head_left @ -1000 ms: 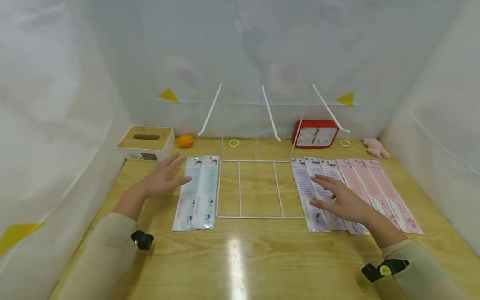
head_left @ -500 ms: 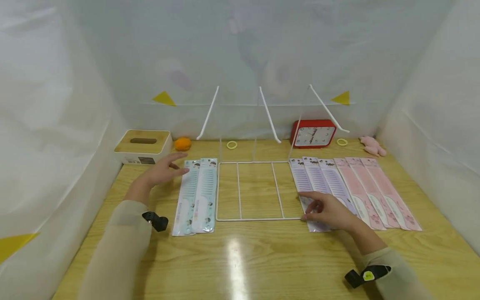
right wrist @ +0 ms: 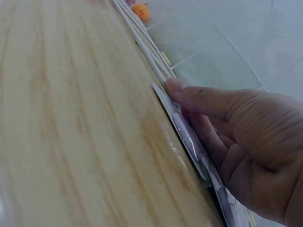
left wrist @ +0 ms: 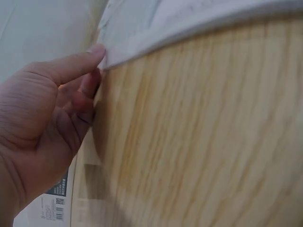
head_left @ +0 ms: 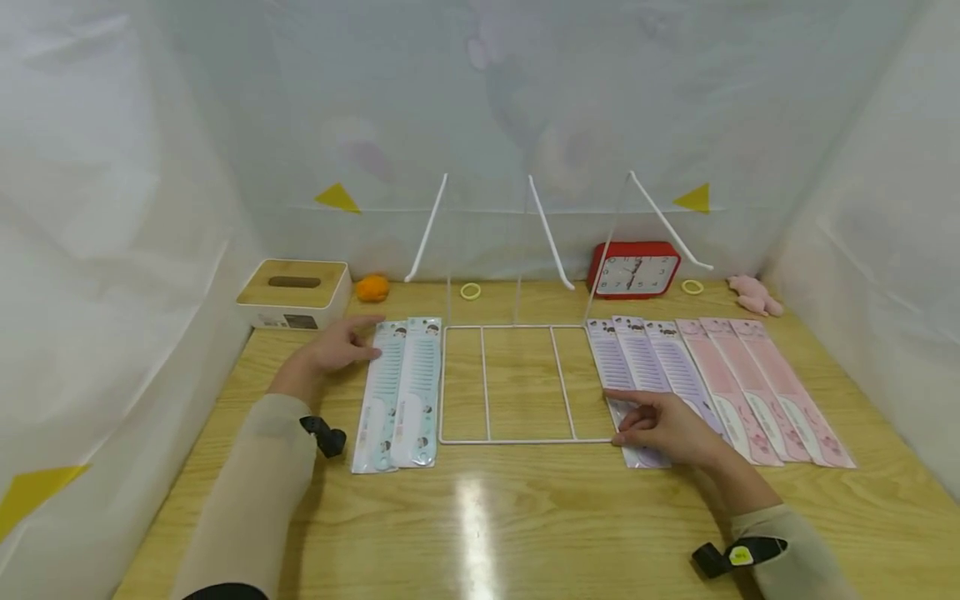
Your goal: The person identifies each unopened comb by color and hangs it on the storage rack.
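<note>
The person's right hand (head_left: pixel 663 425) rests on the near end of the leftmost lilac packaged comb (head_left: pixel 622 383), a long flat packet that lies on the light wooden bench (head_left: pixel 480 525). Its long axis runs from the near edge of the bench toward the back wall, leaning slightly to the left at the far end, and its printed header points away from the person. In the right wrist view the thumb (right wrist: pixel 203 101) lies along the left edge of this packet near its corner, and the other fingers are bent on top of it; whether the corner is lifted off the wood I cannot tell. The near end of the packet is hidden under the hand in the head view.

This packet is just right of the white wire rack frame (head_left: pixel 517 383), which lies flat between the two groups of packets. Two more lilac packets and three pink ones lie side by side to the right, all parallel.

The left hand (head_left: pixel 337 346) is relaxed with straight fingers. Its fingertips touch the far left edge of the pale blue packaged comb (head_left: pixel 382 396), which also lies lengthwise toward the wall. The left wrist view is blurred, so more than a thumb at a pale packet corner is hard to see.
</note>
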`<act>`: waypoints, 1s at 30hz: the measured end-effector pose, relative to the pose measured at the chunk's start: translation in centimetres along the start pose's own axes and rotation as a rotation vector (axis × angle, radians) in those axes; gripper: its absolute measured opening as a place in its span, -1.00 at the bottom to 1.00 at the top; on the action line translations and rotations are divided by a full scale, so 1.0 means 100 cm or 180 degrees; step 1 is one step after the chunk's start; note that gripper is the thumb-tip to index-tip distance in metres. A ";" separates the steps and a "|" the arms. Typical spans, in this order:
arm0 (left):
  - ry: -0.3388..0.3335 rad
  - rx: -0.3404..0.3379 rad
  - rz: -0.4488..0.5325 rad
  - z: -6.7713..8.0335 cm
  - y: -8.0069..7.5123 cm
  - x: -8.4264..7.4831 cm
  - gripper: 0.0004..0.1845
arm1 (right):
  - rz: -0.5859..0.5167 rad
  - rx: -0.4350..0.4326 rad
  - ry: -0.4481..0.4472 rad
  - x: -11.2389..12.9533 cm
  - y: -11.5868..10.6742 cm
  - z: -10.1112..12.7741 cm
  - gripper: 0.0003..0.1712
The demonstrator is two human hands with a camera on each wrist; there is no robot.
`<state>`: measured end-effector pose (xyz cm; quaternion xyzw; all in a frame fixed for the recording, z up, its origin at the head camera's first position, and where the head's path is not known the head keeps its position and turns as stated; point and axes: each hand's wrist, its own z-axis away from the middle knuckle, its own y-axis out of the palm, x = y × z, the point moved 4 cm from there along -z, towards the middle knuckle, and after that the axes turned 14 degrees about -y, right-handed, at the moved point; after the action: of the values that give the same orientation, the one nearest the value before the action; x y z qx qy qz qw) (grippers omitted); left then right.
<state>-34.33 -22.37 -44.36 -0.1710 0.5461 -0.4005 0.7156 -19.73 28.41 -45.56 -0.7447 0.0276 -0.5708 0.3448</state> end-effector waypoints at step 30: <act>-0.0032 -0.0123 0.0257 0.057 -0.036 0.003 -0.65 | 0.0207 0.0025 -0.0023 0.003 0.000 0.000 -0.21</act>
<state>-30.45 -25.94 -40.08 -0.1646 0.5565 -0.3599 0.7305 -19.56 28.26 -45.31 -0.7441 0.0482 -0.5567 0.3662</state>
